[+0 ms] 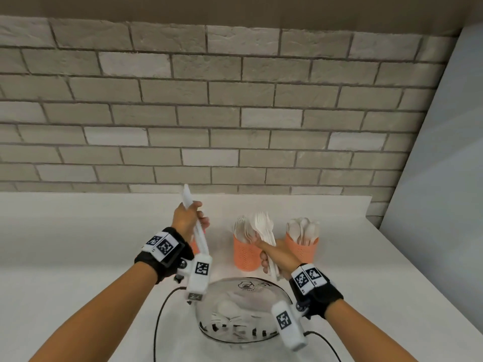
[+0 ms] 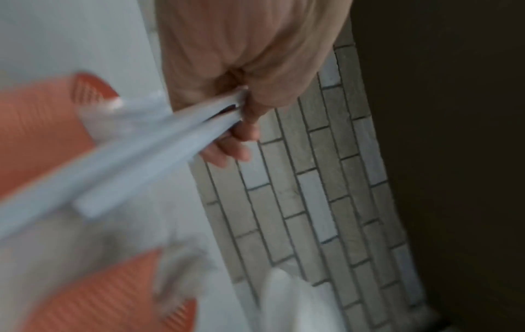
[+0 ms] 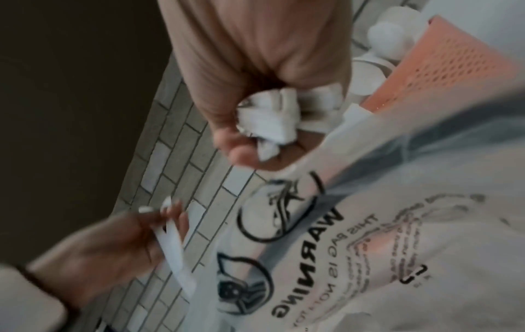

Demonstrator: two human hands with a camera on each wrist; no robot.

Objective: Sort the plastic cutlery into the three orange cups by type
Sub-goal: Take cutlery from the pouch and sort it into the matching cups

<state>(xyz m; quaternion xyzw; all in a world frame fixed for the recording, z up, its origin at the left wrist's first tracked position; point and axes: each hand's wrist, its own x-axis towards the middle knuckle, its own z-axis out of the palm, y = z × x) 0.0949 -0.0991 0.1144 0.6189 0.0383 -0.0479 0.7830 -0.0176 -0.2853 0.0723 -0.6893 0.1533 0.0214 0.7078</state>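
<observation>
Three orange cups stand on the white counter. The left cup (image 1: 194, 246) is mostly hidden behind my left hand (image 1: 192, 218), which grips a few white knives (image 1: 201, 239) with blades up, above that cup. The middle cup (image 1: 245, 254) holds forks and the right cup (image 1: 303, 250) holds spoons (image 1: 304, 231). My right hand (image 1: 271, 254) grips a bundle of forks (image 1: 264, 226) between those two cups. The left wrist view shows my fingers (image 2: 241, 132) pinching the knife handles (image 2: 159, 143). In the right wrist view the fork handle ends (image 3: 270, 121) sit in my right fist (image 3: 255, 89).
A clear plastic bag (image 1: 240, 309) with black warning print lies in front of the cups, with more white cutlery showing dimly inside. Black cables (image 1: 159, 317) run over the counter near it. A brick wall (image 1: 235, 113) stands close behind and a grey panel (image 1: 444, 178) to the right.
</observation>
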